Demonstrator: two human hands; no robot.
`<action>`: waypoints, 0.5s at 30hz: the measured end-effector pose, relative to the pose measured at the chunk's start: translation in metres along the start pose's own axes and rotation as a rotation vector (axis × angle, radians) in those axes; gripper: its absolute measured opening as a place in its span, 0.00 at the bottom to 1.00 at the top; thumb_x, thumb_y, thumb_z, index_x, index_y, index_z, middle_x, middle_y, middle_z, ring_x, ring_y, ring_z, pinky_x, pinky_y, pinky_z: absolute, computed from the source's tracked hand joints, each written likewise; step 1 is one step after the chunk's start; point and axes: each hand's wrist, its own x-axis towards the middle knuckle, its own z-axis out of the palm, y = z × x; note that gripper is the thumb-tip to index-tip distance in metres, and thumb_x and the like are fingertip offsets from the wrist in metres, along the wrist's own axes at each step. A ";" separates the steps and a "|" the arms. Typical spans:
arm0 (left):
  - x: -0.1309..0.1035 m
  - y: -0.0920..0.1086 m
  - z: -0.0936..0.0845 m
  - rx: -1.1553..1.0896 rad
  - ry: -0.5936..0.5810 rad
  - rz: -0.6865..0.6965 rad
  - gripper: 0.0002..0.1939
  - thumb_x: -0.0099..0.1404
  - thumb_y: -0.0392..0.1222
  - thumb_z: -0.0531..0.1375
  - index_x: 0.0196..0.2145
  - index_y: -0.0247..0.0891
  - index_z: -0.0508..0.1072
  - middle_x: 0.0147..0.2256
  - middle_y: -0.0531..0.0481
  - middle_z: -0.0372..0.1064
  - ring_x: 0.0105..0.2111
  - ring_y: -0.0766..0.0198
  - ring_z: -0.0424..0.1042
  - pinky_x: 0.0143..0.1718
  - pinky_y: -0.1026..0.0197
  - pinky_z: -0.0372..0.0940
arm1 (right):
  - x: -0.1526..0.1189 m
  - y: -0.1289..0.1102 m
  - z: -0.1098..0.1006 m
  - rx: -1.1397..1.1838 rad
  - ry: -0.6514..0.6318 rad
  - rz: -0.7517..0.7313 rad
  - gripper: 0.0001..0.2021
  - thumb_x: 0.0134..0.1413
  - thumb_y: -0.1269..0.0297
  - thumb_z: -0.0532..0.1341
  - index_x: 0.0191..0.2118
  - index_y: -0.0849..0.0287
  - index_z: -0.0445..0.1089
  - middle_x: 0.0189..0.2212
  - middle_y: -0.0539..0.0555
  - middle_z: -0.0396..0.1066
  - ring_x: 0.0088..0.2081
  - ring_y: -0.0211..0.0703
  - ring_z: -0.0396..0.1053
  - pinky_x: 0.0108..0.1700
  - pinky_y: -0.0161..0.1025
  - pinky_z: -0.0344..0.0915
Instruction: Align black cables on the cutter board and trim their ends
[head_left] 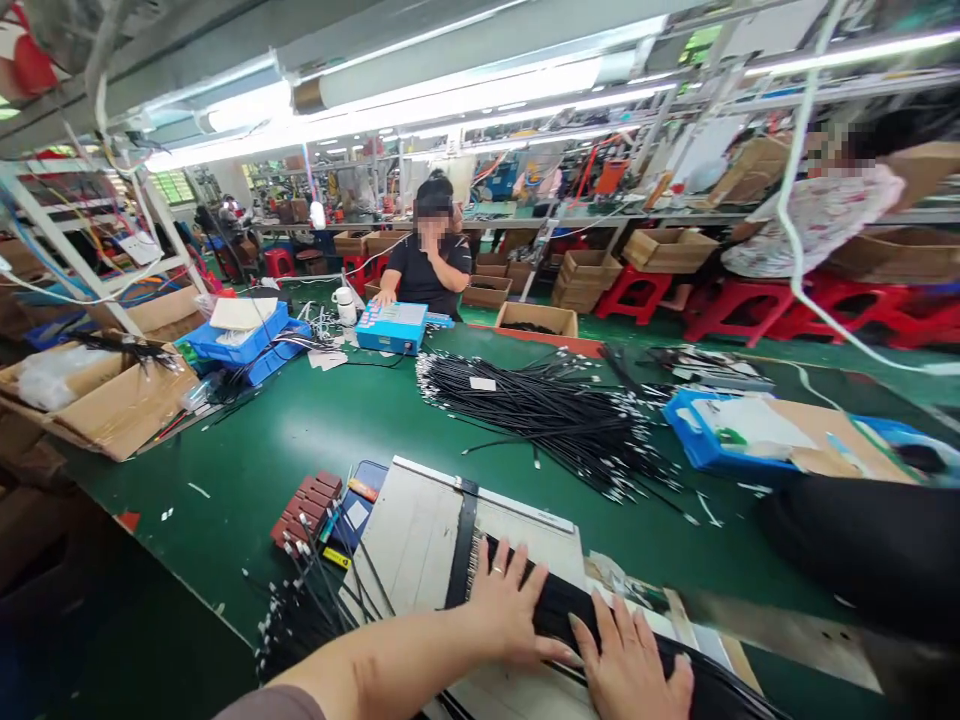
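Both hands lie on a row of black cables (pixel 720 675) laid side by side across a pale board (pixel 412 535). My left hand (pixel 510 600) rests with its fingers spread, near the cable ends at a dark strip (pixel 463 545). Farther right along the same cables, my right hand (pixel 630 655) presses down with its fingers stretched out. Neither hand is wrapped round anything. Another bunch of black cables (pixel 296 610) with whitish tips stands at the board's left, partly behind my left forearm.
A large pile of black cables (pixel 540 405) lies beyond the board on the green table (pixel 247 440). Brown blocks (pixel 306 510) sit left of the board. Blue trays (pixel 697 430) stand right. Across the table a person (pixel 431 255) sits at a blue device (pixel 391 328). A dark object (pixel 862 550) is at right.
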 end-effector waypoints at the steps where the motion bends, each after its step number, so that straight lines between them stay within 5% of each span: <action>1: -0.001 0.001 0.006 0.019 0.007 -0.015 0.51 0.64 0.74 0.46 0.73 0.36 0.47 0.73 0.36 0.31 0.73 0.41 0.28 0.70 0.34 0.26 | 0.000 -0.001 -0.003 -0.021 -0.007 -0.010 0.32 0.57 0.47 0.42 0.59 0.52 0.71 0.61 0.63 0.66 0.63 0.66 0.61 0.63 0.73 0.48; 10: 0.006 -0.005 0.009 0.253 0.036 -0.052 0.51 0.62 0.75 0.47 0.72 0.38 0.51 0.73 0.38 0.38 0.72 0.39 0.38 0.70 0.34 0.34 | 0.019 -0.036 -0.043 -0.111 -0.059 0.023 0.30 0.67 0.52 0.44 0.66 0.62 0.62 0.68 0.69 0.54 0.68 0.64 0.52 0.64 0.72 0.45; 15: 0.008 -0.002 0.011 0.390 0.091 -0.061 0.47 0.64 0.72 0.49 0.71 0.40 0.52 0.73 0.40 0.41 0.72 0.41 0.40 0.70 0.35 0.35 | 0.001 -0.030 -0.076 0.013 -0.103 0.036 0.27 0.67 0.54 0.48 0.63 0.63 0.65 0.65 0.69 0.60 0.66 0.62 0.56 0.65 0.69 0.48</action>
